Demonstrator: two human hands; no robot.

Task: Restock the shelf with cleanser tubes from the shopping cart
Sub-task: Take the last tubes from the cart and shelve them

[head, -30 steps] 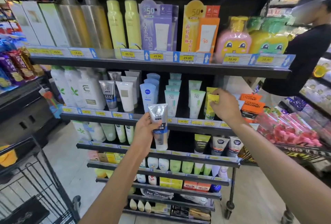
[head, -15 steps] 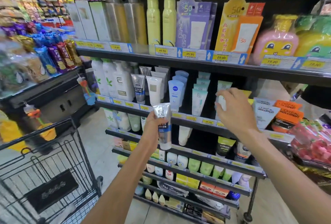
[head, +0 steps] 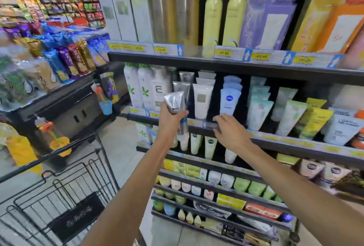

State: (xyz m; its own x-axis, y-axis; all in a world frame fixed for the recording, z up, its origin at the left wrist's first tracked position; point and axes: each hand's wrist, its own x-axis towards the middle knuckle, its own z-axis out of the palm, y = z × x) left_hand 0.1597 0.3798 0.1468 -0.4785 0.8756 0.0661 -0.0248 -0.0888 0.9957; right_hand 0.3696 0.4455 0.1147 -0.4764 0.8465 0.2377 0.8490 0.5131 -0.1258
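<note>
A black wire shopping cart (head: 59, 196) stands nearest, at the lower left on a pale tiled floor (head: 122, 143) in a shop aisle. Two bare forearms reach up from below. The left hand (head: 169, 121) curls its fingers round a silver cleanser tube (head: 177, 112) marked MEN, holding it upright just in front of the second shelf (head: 275, 139), before a grey tube of the same kind. The right hand (head: 229, 130) lies with fingers loosely spread, its fingertips at the shelf's front strip, holding nothing, below a blue-and-white tube (head: 229, 100). On the top shelf stand two pale yellow spray bottles (head: 222, 17), two metallic cans (head: 175, 11) and three white boxes (head: 126, 15). Further left, a side rack (head: 49, 96) holds rows of snack packets, too blurred to count.
</note>
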